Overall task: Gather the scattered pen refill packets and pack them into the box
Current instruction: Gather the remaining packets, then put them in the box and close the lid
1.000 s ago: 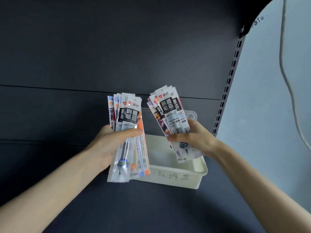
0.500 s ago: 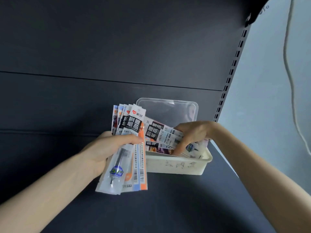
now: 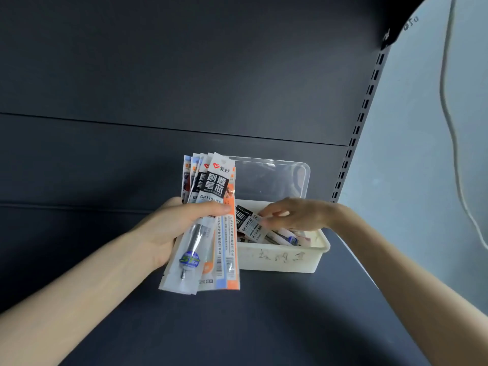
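Observation:
My left hand [image 3: 171, 228] grips an upright fan of several pen refill packets [image 3: 211, 223], white, blue and orange, just left of the box. The cream plastic box [image 3: 280, 260] sits on the dark shelf with faded writing on its front wall. Several refill packets [image 3: 253, 225] lie flat inside it. My right hand [image 3: 293, 216] hovers over the box interior with fingers spread, fingertips touching the top of the packets lying there and gripping nothing. A clear lid [image 3: 272, 178] stands upright behind the box.
The dark shelf surface [image 3: 237, 326] stretches in front of the box. A dark back panel [image 3: 184, 75] rises behind. A slotted upright [image 3: 361, 114] and a pale wall [image 3: 422, 154] with a hanging cable are at the right.
My right hand brought its bundle of packets down into the box, laid it flat and let go. My left hand kept its bundle and shifted slightly right, toward the box.

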